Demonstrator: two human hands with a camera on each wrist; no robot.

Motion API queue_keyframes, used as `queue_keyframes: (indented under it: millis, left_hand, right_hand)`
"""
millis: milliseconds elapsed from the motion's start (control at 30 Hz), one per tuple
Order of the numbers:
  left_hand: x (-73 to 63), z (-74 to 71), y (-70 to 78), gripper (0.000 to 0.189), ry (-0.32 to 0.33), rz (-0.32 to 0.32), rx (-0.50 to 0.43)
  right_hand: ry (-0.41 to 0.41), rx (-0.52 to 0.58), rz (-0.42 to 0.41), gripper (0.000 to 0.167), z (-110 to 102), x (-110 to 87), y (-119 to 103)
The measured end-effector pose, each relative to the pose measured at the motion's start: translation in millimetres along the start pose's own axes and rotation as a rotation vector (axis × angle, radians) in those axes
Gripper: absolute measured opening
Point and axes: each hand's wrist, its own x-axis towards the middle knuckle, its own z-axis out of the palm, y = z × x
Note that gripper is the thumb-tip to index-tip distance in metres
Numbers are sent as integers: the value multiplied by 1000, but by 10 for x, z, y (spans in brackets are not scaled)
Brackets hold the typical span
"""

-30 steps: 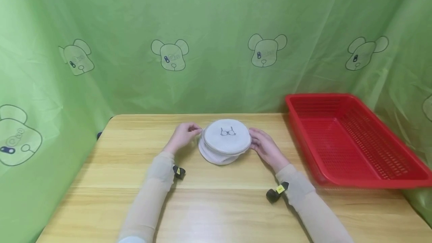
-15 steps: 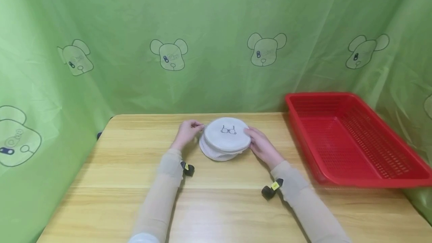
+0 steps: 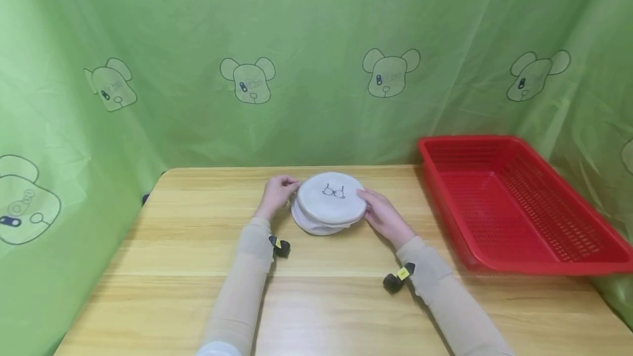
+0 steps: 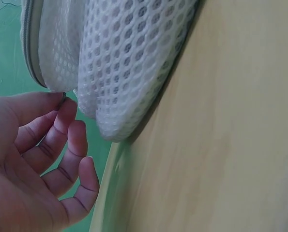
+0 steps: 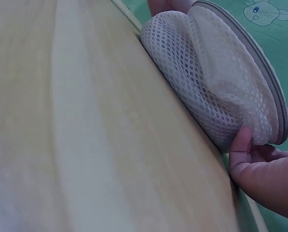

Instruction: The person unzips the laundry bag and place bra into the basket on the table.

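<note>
A white mesh bra wash bag point(image 3: 330, 205) stands on the table, its round lid printed with a bra outline and tilted toward me. A grey zipper point(image 5: 267, 60) runs round the lid's edge, and the mesh side below is creased. My left hand point(image 4: 42, 145) is at the bag's left side, pinching a small dark zipper pull point(image 4: 62, 98) between thumb and forefinger; its other fingers are loosely curled. At the right side, my right hand point(image 3: 387, 214) grips the bag's edge, thumb against the mesh and fingers over the lid's rim.
A red plastic basket point(image 3: 494, 265) with slotted walls stands at the right of the wooden table point(image 3: 316, 306). Green curtains point(image 3: 316, 120) with printed bear heads hang behind and at both sides. A small black camera point(image 3: 393, 283) is strapped to each wrist.
My right hand has moved inward and its fingers now lap over the lid's rim. The left wrist has swung a little to the right. The lid has shifted slightly.
</note>
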Motion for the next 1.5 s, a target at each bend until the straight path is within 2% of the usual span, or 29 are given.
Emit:
queue_keyframes:
  millis: [300,500,733,833,1033,1333,1500]
  left_hand:
    - [-37,-67,27,21,-19,6,-13]
    - [-41,-101,27,21,-25,4,-12]
    - [-43,-137,3,20,-40,32,-6]
    - [-48,-159,-25,20,-50,42,9]
    - [-57,-207,-67,20,-83,53,37]
    - [-79,-202,-64,18,-98,64,27]
    - [-90,-207,-64,18,-106,73,17]
  right_hand:
    - [24,21,15,60,-35,4,5]
    - [12,31,6,60,-60,25,17]
    - [27,48,4,58,-77,25,15]
    - [48,62,19,52,-78,15,8]
    - [84,60,47,27,-92,-1,-3]
    - [85,123,35,10,-118,-10,-9]
    - [92,106,29,9,-111,-14,-7]
